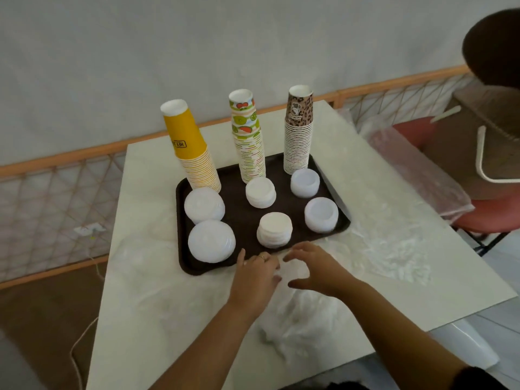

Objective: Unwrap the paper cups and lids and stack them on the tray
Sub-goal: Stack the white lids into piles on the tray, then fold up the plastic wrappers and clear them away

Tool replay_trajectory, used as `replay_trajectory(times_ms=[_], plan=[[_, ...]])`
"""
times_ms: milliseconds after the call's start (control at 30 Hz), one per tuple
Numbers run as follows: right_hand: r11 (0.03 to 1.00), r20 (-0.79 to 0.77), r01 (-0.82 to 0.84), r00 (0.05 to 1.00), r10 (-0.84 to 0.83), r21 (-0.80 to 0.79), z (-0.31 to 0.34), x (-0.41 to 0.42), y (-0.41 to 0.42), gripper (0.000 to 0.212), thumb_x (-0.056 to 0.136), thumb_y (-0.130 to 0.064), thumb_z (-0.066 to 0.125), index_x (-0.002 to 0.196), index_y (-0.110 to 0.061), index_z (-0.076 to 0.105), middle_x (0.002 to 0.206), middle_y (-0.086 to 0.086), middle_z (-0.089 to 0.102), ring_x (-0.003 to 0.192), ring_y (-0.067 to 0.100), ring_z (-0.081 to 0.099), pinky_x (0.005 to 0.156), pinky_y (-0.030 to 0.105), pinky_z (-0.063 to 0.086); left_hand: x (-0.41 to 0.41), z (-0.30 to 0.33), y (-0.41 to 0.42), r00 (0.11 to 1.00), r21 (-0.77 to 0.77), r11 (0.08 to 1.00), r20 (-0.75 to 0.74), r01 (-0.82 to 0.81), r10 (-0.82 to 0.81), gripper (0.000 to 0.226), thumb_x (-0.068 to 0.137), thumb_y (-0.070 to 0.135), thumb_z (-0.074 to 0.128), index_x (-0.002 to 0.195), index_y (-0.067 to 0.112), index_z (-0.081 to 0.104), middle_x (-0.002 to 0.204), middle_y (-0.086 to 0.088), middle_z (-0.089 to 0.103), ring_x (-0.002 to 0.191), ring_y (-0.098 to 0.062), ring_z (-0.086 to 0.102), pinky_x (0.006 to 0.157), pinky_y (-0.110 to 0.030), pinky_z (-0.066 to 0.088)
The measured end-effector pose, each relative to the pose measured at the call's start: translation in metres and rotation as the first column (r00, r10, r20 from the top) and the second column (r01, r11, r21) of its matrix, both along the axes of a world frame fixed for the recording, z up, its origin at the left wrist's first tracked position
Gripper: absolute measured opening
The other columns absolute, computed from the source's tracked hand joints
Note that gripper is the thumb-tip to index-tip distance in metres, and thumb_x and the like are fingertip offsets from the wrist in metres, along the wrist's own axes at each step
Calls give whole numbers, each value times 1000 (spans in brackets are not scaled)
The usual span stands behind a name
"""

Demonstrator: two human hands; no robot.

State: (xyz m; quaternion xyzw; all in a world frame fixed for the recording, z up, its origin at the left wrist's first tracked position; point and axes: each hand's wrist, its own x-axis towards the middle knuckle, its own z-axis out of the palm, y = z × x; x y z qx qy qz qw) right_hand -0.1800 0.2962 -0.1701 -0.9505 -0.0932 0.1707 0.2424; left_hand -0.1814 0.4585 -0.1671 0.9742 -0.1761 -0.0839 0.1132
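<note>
A dark brown tray [242,218] on the pale table holds three upside-down cup stacks along its far side: yellow [191,147], fruit-patterned [247,136] and leopard-print [299,130]. In front of them stand several short stacks of lids, white [260,192], translucent [305,182], [320,215], [204,205], [211,240], and cream [274,229]. My left hand [254,274] and my right hand [315,267] hover just before the tray's near edge, fingers spread, holding nothing. Crumpled clear plastic wrap [284,327] lies under and in front of them.
More clear wrap [394,249] spreads over the table's right side. A pink chair [489,215] with plastic bags and a brown paper bag [484,142] stands at the right. An orange-framed mesh fence [56,192] runs behind the table. A cable lies on the floor at left.
</note>
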Motion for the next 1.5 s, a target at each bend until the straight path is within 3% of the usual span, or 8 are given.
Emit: replay_trajectory(times_ms=[267,533,833,1000,1200,1300,1400,1500], plan=[[971,176,92,975,-133,222,30,13,-7,23,92,-27,58,110,-14,65,113,1,64,100,12,59,87,18,43,10,37,-6,974,-327,936,133,-133,185,18,94,39,49,94,24,58,98,9,61,92,-6,55,115,-41,21],[904,246,54,954,-172,425,83,15,-30,14,94,-20,55,103,-13,64,89,-8,59,82,4,53,77,16,35,4,66,-41,981,-466,871,26,-159,193,40,86,39,64,122,23,55,119,6,62,113,-13,55,116,-42,17],[707,432,-31,811,-396,707,158,6,-79,15,91,-7,55,91,-19,63,79,-18,62,71,-11,55,63,3,36,7,101,-41,905,-471,815,77,-337,418,13,86,10,64,99,11,62,87,0,57,81,-15,53,62,-14,34],[794,539,-133,798,-268,593,177,3,-115,14,86,-10,65,86,-24,63,73,-17,58,64,-13,52,56,4,35,4,114,-24,801,-606,654,44,-453,597,18,85,-3,58,89,14,55,84,1,53,78,-14,49,54,-4,36],[813,152,-548,836,527,198,190,-2,-149,35,75,-23,79,101,-38,59,97,-8,66,74,1,60,75,19,48,-5,155,-52,794,-904,-114,-417,-411,443,28,92,-6,45,100,18,56,91,0,65,82,-17,63,66,-27,53],[619,261,-407,912,316,672,194,-8,-142,34,85,-26,66,117,-20,57,115,-3,61,89,11,62,82,25,51,-13,169,-69,865,-946,-123,-323,-298,385,25,90,-4,48,91,19,58,85,1,70,80,-17,64,73,-30,51],[697,198,-154,980,17,701,186,-2,-125,54,78,-46,64,126,-29,47,118,-9,54,91,6,61,76,18,50,-18,173,-93,923,-975,-41,-220,-218,316,31,87,-9,49,87,20,60,85,0,65,79,-17,62,72,-32,50],[692,199,-162,980,27,703,173,-1,-114,15,87,-25,66,98,-15,65,78,-9,65,61,4,58,60,17,46,-19,170,-110,940,-986,108,-81,-123,331,39,77,-11,53,76,26,64,75,9,63,68,-10,58,60,-26,49]])
